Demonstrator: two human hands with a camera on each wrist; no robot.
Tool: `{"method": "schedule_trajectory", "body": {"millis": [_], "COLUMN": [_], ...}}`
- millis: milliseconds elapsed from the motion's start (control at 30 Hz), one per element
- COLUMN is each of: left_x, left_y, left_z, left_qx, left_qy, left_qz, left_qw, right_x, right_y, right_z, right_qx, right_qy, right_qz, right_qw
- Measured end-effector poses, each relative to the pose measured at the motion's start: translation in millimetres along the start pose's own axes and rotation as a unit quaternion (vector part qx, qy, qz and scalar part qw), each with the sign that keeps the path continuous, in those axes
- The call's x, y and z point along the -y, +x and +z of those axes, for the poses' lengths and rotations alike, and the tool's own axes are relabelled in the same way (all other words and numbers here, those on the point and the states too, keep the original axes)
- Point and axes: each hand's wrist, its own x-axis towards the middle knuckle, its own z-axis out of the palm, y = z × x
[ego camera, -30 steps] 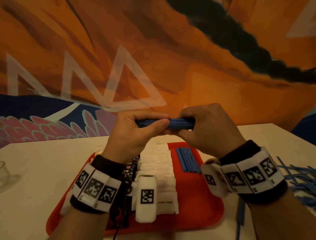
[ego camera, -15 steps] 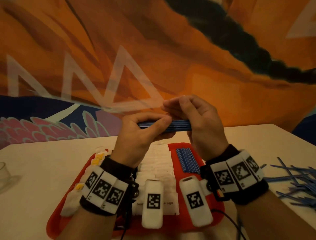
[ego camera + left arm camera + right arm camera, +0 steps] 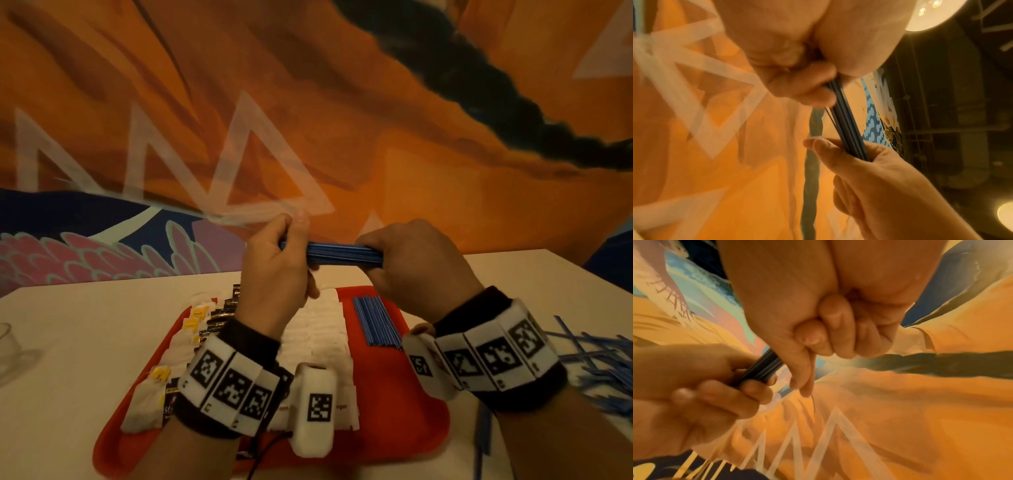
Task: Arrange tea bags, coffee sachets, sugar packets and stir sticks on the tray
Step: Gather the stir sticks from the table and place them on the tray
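Blue stir-stick bundle [image 3: 344, 253] gripped by both hands, left hand [image 3: 274, 274] and right hand [image 3: 416, 263], mid-frame above red tray [image 3: 404, 411]; loose sticks [image 3: 596, 363] lower right on bench [image 3: 68, 342].

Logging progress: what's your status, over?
Left hand and right hand both grip the blue stir stick bundle above the red tray. Nothing in the way.

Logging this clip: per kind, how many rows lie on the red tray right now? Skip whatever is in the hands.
Tea bags: 1 row
Coffee sachets: 1 row
Sugar packets: 1 row
Stir sticks: 1 row
Total: 4 rows on the tray
Not counted: the held bundle, gripped by the left hand and the right hand.
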Motion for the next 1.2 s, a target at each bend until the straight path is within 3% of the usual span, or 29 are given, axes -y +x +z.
{"method": "schedule_trajectory", "body": {"millis": [233,333,400,533,600,700,833,967,1067,1133,1200], "left_x": [1,1,-1,-10,-10,-10,-10,-8,-7,-4,-1], "left_y": [2,3,5,5,4,5,5,3,4,6,6], "left_z": [3,-1,-8,-14,-12,-6,-4,-7,-7,-8,-11], "left_qx": [-0.064,-0.047,-0.016,0.079,0.077,0.031,0.023,0.046,0.020,-0.008,-0.014], "left_qy": [0.051,0.062,0.032,-0.053,-0.095,-0.158,-0.143,-0.119,-0.089,-0.053,0.042], "left_qz": [0.047,0.061,0.010,-0.214,-0.237,-0.186,-0.115,-0.120,-0.140,-0.113,-0.044], "left_qw": [0.996,0.995,0.999,0.972,0.964,0.969,0.983,0.985,0.986,0.992,0.998], "right_x": [0,0,-1,1,2,3,9,9,9,9,8], "right_y": [1,1,1,1,1,0,-2,0,0,1,1], "right_z": [2,2,2,3,4,4,1,7,12,12,12], "right_qx": [-0.003,0.001,-0.015,-0.033,-0.038,-0.048,-0.018,0.017,0.006,-0.014,-0.023], "right_qy": [0.094,0.047,-0.013,-0.048,-0.045,0.034,0.204,0.068,0.001,-0.006,-0.007], "right_qz": [-0.026,-0.006,0.005,0.007,0.004,-0.027,-0.021,0.011,0.010,-0.006,-0.005], "right_qw": [0.995,0.999,1.000,0.998,0.998,0.998,0.979,0.998,1.000,1.000,1.000]}}
